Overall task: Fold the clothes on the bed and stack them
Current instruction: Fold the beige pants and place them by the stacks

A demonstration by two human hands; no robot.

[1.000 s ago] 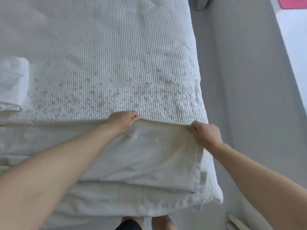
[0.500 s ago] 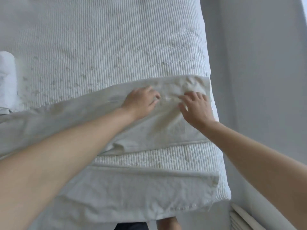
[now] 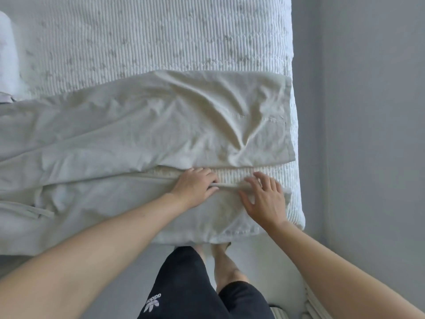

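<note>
Your bed (image 3: 161, 38), covered in a white ribbed quilt with faint grey flecks, fills most of the view, its right edge running beside the pale grey floor (image 3: 368, 134).

Across the near part of the bed lies the large pale cream cotton garment (image 3: 138, 125) you are folding. Its far panel sits wrinkled and flat, reaching almost to the bed's right edge, with a stitched hem down its right side. Its near panel (image 3: 115, 208) drapes over the bed's front edge toward you. Between the two panels a narrow strip of ribbed quilt shows — just beyond your fingers.

At the far left edge of the bed a white folded item (image 3: 7, 54) is only partly in view; what it is cannot be told.

Below the bed's front edge you see your black shorts with a white logo (image 3: 184, 291) and a bare foot (image 3: 223, 256) on the floor.

Your left hand (image 3: 195, 187) rests on the upper edge of the near panel, its fingers curled over that folded edge and gripping it. Your right hand (image 3: 264, 199) sits just beside it to the right, fingers spread and mostly straight, the palm lying on the cloth and the fingertips reaching the same edge — it presses rather than clasps. The two hands are close together but not touching.
</note>
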